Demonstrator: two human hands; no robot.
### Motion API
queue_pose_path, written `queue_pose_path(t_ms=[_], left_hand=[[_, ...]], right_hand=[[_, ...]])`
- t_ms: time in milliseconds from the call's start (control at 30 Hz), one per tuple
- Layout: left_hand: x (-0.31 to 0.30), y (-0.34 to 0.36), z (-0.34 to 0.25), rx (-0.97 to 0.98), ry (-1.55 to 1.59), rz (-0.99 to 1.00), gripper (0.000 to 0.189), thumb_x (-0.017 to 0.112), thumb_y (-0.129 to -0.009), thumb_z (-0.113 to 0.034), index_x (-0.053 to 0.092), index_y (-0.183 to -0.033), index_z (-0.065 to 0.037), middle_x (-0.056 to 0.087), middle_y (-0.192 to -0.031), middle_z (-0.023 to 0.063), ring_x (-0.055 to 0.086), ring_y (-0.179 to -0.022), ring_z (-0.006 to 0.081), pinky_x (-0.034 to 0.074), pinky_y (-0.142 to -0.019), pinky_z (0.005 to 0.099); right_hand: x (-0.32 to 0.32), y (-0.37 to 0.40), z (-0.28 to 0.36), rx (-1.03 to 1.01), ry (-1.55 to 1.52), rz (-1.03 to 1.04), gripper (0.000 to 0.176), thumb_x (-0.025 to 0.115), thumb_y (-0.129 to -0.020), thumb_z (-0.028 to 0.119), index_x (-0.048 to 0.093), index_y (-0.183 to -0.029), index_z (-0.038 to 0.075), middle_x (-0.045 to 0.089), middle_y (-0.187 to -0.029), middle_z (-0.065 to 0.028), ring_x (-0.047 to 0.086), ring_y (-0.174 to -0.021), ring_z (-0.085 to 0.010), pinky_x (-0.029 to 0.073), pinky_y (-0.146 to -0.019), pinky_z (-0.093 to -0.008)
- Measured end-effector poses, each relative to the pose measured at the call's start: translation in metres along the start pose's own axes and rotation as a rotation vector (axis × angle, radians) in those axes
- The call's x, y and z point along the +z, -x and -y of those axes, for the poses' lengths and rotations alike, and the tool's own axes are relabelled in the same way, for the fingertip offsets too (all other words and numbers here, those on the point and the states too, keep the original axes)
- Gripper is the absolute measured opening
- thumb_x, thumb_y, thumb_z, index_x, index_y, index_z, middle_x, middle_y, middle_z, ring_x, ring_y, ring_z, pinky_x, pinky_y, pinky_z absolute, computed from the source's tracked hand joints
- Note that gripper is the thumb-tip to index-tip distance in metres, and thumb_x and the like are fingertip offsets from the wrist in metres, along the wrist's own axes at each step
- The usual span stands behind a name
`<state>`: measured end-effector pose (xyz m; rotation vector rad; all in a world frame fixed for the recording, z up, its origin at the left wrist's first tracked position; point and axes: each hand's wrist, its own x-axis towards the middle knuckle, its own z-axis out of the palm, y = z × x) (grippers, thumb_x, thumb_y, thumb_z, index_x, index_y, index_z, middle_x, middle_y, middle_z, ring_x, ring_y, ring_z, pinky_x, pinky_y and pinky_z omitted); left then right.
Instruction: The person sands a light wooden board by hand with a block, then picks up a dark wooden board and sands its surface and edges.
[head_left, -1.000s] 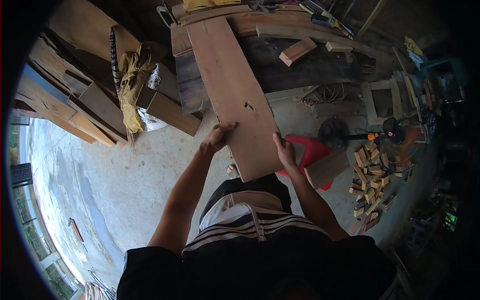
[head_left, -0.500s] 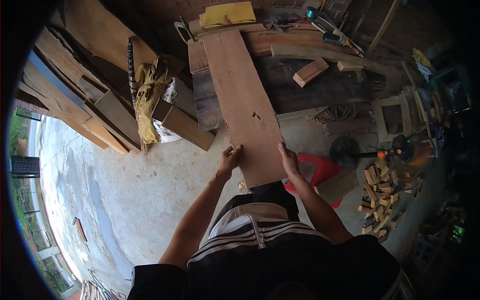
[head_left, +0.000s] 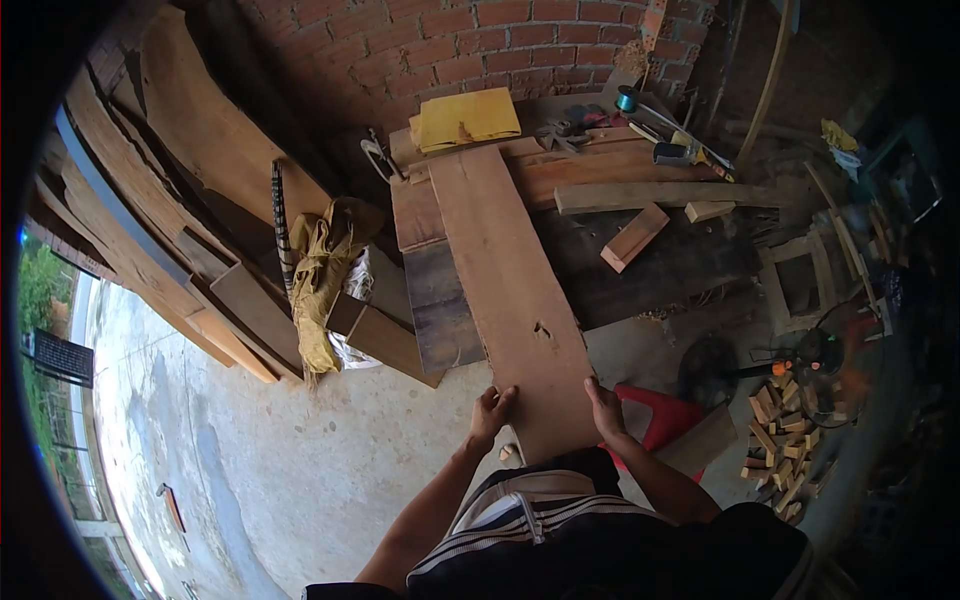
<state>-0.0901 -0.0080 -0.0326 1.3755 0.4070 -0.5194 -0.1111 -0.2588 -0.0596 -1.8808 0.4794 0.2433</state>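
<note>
A long, wide wooden board [head_left: 515,270] with a dark knot hole runs from just in front of my waist to the workbench [head_left: 690,262], its far end lying over the bench. My left hand [head_left: 489,412] grips the board's left edge near the close end, thumb on top. On the opposite edge my right hand [head_left: 606,408] is closed the same way, thumb on the upper face. The fingers under the board are hidden.
On the bench are a yellow folded sheet [head_left: 468,119], a wood block [head_left: 635,238] and a curved timber [head_left: 665,196]. Planks [head_left: 140,235] lean at the left. A red plastic stool [head_left: 655,420], a fan [head_left: 800,355] and a pile of wood offcuts [head_left: 785,440] are at the right.
The head view has tilted up, so the brick wall shows and everything sits lower in the picture. Both hands keep their hold on the board, which still reaches over the bench.
</note>
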Motion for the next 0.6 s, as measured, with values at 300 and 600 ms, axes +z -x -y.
queue_pose_path(t_ms=[300, 600], left_hand=[[-0.003, 0.001, 0.0, 0.004, 0.03, 0.048, 0.043, 0.063, -0.098, -0.038, 0.059, -0.109, 0.003, 0.067, -0.097, 0.0097, 0.065, -0.087, 0.0155, 0.056, -0.073, 0.0324], [-0.009, 0.002, -0.001, -0.089, -0.68, 0.013, 0.059, 0.057, -0.097, -0.053, 0.05, -0.105, 0.005, 0.071, -0.098, 0.0232, 0.07, -0.091, 0.0386, 0.056, -0.072, 0.041]], right_hand=[[-0.039, -0.126, 0.075, -0.383, 0.553, -0.803, 0.064, 0.063, -0.094, 0.038, 0.043, -0.139, -0.003, 0.053, -0.126, -0.0242, 0.048, -0.12, -0.041, 0.038, -0.104, -0.0479], [-0.053, -0.255, 0.172, 0.29, 0.564, -0.564, 0.114, 0.067, -0.081, 0.064, 0.012, -0.153, -0.004, 0.024, -0.157, -0.0263, 0.035, -0.14, -0.0408, 0.035, -0.111, -0.0475]])
